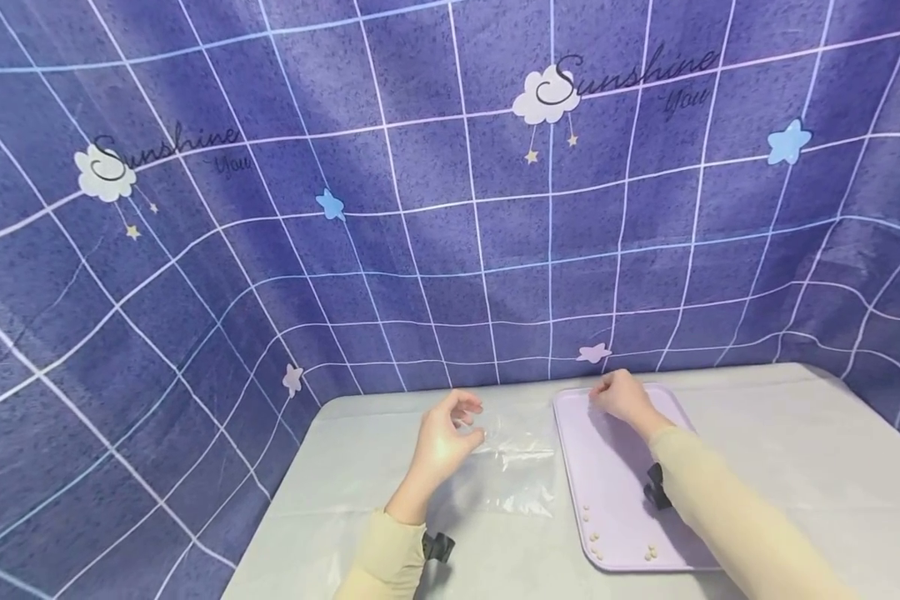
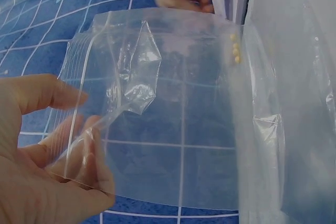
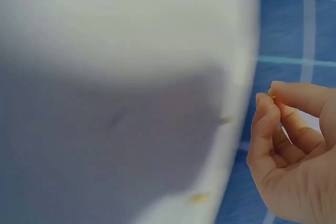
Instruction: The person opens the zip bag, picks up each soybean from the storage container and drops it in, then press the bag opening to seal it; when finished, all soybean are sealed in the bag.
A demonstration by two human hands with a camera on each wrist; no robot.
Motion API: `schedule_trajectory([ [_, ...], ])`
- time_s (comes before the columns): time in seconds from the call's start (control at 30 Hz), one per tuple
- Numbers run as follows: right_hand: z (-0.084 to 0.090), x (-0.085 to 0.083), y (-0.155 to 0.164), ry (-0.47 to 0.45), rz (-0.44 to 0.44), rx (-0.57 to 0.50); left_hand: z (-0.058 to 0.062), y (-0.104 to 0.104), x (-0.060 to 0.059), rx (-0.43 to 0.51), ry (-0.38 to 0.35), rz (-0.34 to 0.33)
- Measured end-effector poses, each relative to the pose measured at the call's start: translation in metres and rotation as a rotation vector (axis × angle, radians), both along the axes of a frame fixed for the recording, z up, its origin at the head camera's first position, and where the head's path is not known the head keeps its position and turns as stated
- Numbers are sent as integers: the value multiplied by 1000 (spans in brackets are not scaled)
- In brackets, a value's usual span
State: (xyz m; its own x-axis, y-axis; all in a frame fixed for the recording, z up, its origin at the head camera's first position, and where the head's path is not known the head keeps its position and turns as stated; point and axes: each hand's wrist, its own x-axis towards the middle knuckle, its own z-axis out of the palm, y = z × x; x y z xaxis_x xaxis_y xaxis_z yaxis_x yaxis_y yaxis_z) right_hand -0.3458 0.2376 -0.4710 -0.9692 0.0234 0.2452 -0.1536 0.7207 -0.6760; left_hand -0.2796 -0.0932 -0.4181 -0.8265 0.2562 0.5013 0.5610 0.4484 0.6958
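Note:
My left hand holds a clear zip bag near its zip end, fingers and thumb curved apart at the mouth. In the left wrist view, some of its fingers show through the film of the bag. Several yellow beans show through the plastic at the bag's far end. Over the far end of the lilac tray, my right hand has thumb and fingertip together. The right wrist view shows it pinching one small yellow bean.
Loose beans lie on the tray's near end, some along its left edge. A pale cover lies over the table. Behind the table hangs a blue grid-patterned curtain.

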Motion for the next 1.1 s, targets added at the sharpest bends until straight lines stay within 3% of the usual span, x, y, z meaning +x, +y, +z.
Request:
schedule_trajectory([
  [0.07, 15, 5, -8, 21, 35, -62, 0, 1, 0, -2, -5, 3],
  [0.23, 65, 25, -45, 96, 258, -173, 0, 1, -1, 0, -12, 12],
  [0.37, 90, 47, -78, 113, 426, -141, 0, 0, -3, 5, -5, 10],
  [0.47, 95, 56, -95, 118, 476, -82, 0, 0, -3, 5, -7, 7],
  [0.7, 87, 61, -112, 145, 502, 7, -1, 0, -1, 25, -50, -2],
  [0.87, 91, 63, -111, 160, 490, -15, -2, 0, 0, 39, -42, -9],
  [1.0, 102, 60, -94, 181, 448, -43, -2, -1, -1, 45, -27, -11],
  [1.1, 107, 51, -66, 177, 370, -49, -1, -1, -2, 47, -32, -13],
])
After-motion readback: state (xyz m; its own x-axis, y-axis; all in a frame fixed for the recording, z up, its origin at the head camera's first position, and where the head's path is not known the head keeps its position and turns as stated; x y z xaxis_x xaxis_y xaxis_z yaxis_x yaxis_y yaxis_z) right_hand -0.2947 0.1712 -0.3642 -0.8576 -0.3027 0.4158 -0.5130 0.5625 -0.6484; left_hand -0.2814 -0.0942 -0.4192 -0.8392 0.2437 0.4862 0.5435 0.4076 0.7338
